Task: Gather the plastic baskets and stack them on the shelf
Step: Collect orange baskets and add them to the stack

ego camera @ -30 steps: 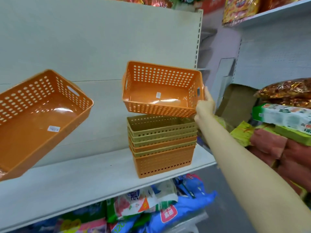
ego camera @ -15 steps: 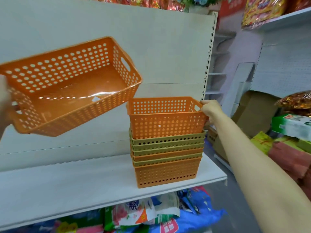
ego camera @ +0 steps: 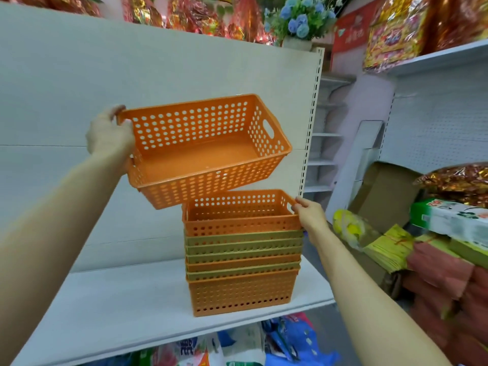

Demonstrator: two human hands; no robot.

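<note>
A stack of nested plastic baskets (ego camera: 241,262), orange and olive green, stands on the white shelf (ego camera: 126,310) near its right end. The top orange basket (ego camera: 239,217) sits seated in the stack, and my right hand (ego camera: 310,216) pinches its right rim. My left hand (ego camera: 111,133) grips the left end of another orange perforated basket (ego camera: 206,151), held tilted in the air above and to the left of the stack, its lower right corner close over the top basket.
The white back panel (ego camera: 132,75) rises behind the shelf. Bagged goods (ego camera: 237,347) lie under the shelf. To the right are a cardboard box (ego camera: 383,196), stacked packets (ego camera: 435,260) and another shelf unit (ego camera: 435,88). Foil decorations and blue flowers (ego camera: 298,19) sit on top.
The top orange basket has dropped deeper into the stack under my right hand. My left hand has carried the second orange basket rightward to just above the stack.
</note>
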